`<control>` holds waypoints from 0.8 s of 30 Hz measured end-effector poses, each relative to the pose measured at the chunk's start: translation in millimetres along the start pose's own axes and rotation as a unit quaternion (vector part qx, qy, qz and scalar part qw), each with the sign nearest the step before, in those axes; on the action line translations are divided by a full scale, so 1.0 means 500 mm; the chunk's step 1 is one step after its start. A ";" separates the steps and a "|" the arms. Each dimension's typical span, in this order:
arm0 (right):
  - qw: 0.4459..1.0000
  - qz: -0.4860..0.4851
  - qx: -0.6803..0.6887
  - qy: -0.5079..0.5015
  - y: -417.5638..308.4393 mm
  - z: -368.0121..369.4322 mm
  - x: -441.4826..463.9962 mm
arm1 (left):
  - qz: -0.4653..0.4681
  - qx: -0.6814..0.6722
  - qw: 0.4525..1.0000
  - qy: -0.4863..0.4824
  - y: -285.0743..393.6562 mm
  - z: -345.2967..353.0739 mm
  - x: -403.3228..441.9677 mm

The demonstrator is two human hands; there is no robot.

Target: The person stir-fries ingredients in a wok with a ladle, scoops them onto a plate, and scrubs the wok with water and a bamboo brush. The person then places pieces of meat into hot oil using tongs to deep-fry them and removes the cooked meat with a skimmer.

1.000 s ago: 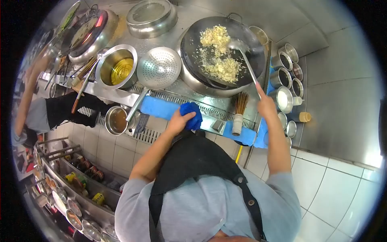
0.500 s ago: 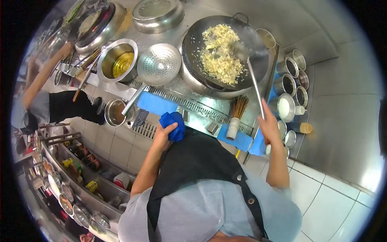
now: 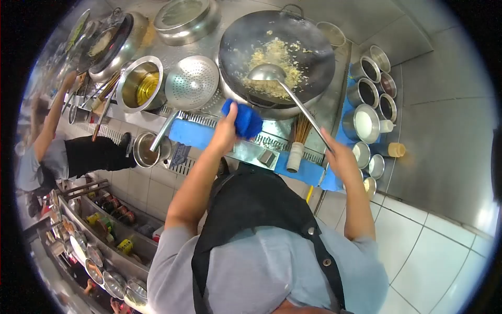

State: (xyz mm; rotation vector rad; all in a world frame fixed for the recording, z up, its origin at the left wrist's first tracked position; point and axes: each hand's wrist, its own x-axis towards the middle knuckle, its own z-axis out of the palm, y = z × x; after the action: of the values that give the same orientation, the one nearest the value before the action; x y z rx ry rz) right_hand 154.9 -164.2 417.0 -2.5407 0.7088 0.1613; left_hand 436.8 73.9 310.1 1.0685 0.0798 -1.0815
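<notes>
Two hands work at the stove edge, both occupied. Right of centre, the right hand has its fingers wrapped around the end of a long metal ladle, whose bowl rests among pale yellow bits of food in the wok at the upper centre of the frame. Near the middle of the frame, the left hand clasps a bunched blue cloth, its thumb pointing up; whether the cloth touches the wok's near rim, I cannot tell.

The ladle looks stiff and, I judge, heavier towards the bowl, so the far end of its handle is the sensible hold, well away from the heat. The food should be light, soft and loose, easily scattered. The cloth seems limp and gives under the fingers; folded thick, it would pad a grip. The wok is probably heavy and hot, best held by its rim or by the loop at the top of the frame, through the cloth.

Just below the wok stands a bristle brush; to its left lies a perforated strainer.
</notes>
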 end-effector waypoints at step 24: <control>0.990 0.108 0.080 0.047 -0.218 -0.056 -0.146 | -0.104 0.034 0.993 -0.034 -0.021 0.030 -0.141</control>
State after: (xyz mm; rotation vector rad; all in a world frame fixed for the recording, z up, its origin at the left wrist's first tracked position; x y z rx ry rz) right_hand 147.8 -63.9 505.4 -2.3272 0.9942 0.0536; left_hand 386.2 109.7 348.4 1.1005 0.1016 -1.3161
